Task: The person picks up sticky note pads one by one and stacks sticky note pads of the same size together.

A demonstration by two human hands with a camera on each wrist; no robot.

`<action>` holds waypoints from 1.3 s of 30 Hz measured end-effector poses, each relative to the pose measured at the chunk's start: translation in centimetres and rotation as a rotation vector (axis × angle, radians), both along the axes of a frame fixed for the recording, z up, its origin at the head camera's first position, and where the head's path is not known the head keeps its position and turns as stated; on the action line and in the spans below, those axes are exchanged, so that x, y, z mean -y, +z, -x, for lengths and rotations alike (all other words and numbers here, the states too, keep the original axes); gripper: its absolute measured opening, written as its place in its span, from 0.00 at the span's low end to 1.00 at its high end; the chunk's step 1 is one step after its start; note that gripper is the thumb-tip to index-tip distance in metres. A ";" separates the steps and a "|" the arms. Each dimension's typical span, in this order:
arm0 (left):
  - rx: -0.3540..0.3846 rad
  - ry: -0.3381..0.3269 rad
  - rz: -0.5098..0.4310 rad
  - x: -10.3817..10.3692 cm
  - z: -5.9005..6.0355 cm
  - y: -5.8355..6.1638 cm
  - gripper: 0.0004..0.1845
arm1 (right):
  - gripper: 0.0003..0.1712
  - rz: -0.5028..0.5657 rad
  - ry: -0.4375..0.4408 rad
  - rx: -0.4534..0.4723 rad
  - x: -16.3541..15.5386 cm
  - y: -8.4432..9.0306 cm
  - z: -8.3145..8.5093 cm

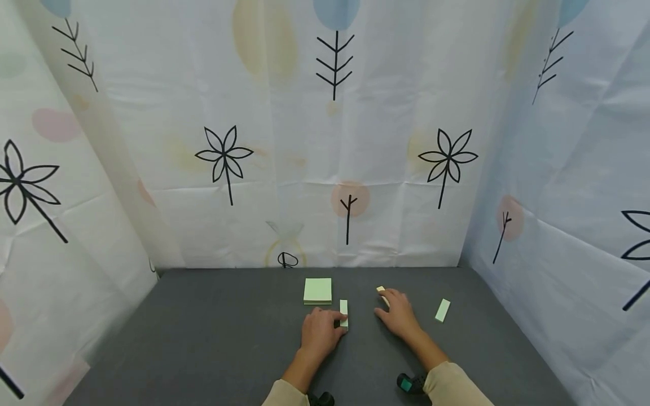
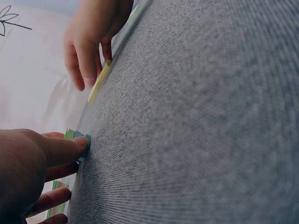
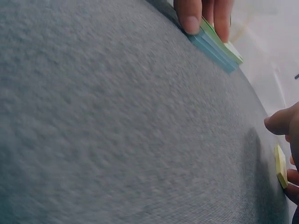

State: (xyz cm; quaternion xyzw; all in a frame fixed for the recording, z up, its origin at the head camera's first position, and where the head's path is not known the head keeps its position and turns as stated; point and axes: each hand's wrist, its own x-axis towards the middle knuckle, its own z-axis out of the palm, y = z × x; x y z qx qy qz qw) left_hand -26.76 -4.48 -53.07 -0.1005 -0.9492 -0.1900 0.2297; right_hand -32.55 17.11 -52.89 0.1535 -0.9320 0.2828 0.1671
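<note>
My left hand (image 1: 320, 332) pinches a narrow stack of sticky notes (image 1: 343, 307), thumb at its near end. From the right wrist view, this stack (image 3: 215, 49) has light green on top and blue layers beneath. My right hand (image 1: 401, 316) is over a small yellow sticky-note pad (image 1: 380, 288), its fingertips at the pad and its thumb held apart. In the right wrist view the yellow pad (image 3: 281, 167) lies on the table beside the fingers, partly covered by them in the head view.
A square light green sticky-note pad (image 1: 317, 290) lies beyond my left hand. Right of my right hand, another narrow light green pad (image 1: 443, 310) rests tilted on the dark grey table (image 1: 213, 338). Patterned white curtains (image 1: 284, 141) enclose the table's back and sides.
</note>
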 end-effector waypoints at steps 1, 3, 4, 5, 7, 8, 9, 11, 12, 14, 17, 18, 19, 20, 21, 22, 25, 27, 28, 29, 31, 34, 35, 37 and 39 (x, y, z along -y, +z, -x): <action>0.002 0.002 -0.002 0.0 0.0 0.0 0.14 | 0.26 0.009 0.009 0.000 0.1 0.1 -0.1; 0.006 0.005 -0.004 0.0 0.1 0.0 0.14 | 0.25 0.027 0.029 0.003 0.3 0.2 -0.4; 0.008 0.006 -0.004 0.0 0.1 -0.1 0.14 | 0.25 0.035 0.039 0.004 0.4 0.3 -0.5; 0.009 0.007 -0.003 0.0 0.1 -0.1 0.14 | 0.25 0.037 0.044 0.005 0.5 0.3 -0.6; 0.014 0.008 -0.004 0.0 0.1 -0.1 0.14 | 0.26 0.043 0.057 0.004 0.6 0.3 -0.8; 0.014 0.007 -0.002 0.0 0.1 -0.1 0.14 | 0.26 0.044 0.064 -0.001 0.6 0.3 -0.9; 0.013 0.006 -0.002 0.0 0.1 -0.1 0.14 | 0.26 0.046 0.070 -0.006 0.6 0.3 -1.0; 0.012 0.004 -0.001 0.0 0.1 -0.1 0.14 | 0.26 0.058 0.076 -0.010 0.7 0.3 -1.3; 0.013 0.003 0.000 0.0 0.1 -0.1 0.14 | 0.26 0.070 0.075 -0.007 0.7 0.3 -1.4; 0.012 0.001 0.003 0.0 0.1 -0.1 0.14 | 0.26 0.092 0.064 -0.003 0.8 0.4 -1.7; 0.009 0.000 0.008 0.0 0.1 -0.1 0.14 | 0.26 0.115 0.041 0.002 0.9 0.5 -1.9; 0.008 0.001 0.008 0.0 0.1 -0.1 0.14 | 0.26 0.116 0.033 0.004 0.9 0.5 -2.0; 0.009 0.002 0.006 0.0 0.1 0.0 0.14 | 0.27 0.115 0.027 0.006 0.9 0.5 -2.1; 0.008 0.003 0.006 0.0 0.1 0.0 0.14 | 0.27 0.114 0.026 0.009 0.9 0.5 -2.2; 0.008 0.005 0.005 0.0 0.1 0.0 0.14 | 0.27 0.108 0.030 0.007 0.9 0.6 -2.2; 0.009 0.005 0.005 0.0 0.1 0.0 0.14 | 0.27 0.107 0.033 0.008 0.9 0.6 -2.2; 0.015 0.006 0.005 0.0 0.1 0.0 0.14 | 0.29 0.116 0.060 0.022 0.8 0.5 -2.3; 0.020 0.007 0.005 0.0 0.1 0.0 0.14 | 0.30 0.124 0.099 0.028 0.8 0.5 -2.4; 0.023 0.007 0.006 0.0 0.1 0.0 0.14 | 0.30 0.131 0.119 0.034 0.9 0.5 -2.4; 0.025 0.008 0.006 0.0 0.1 0.0 0.14 | 0.30 0.135 0.141 0.039 0.8 0.6 -2.5; 0.026 0.012 0.008 0.0 0.1 0.1 0.14 | 0.29 0.130 0.178 0.048 0.8 0.6 -2.5; 0.025 0.015 0.012 -0.1 0.1 0.1 0.14 | 0.25 0.059 0.199 0.015 0.5 0.6 -2.4; 0.024 0.015 0.012 -0.1 0.1 0.1 0.14 | 0.23 0.021 0.197 -0.004 0.4 0.6 -2.4; 0.021 0.013 0.011 -0.1 0.0 0.1 0.14 | 0.20 -0.063 0.198 -0.062 0.1 0.5 -2.0; 0.019 0.011 0.006 -0.1 0.0 0.1 0.14 | 0.17 -0.134 0.207 -0.125 -0.3 0.4 -1.7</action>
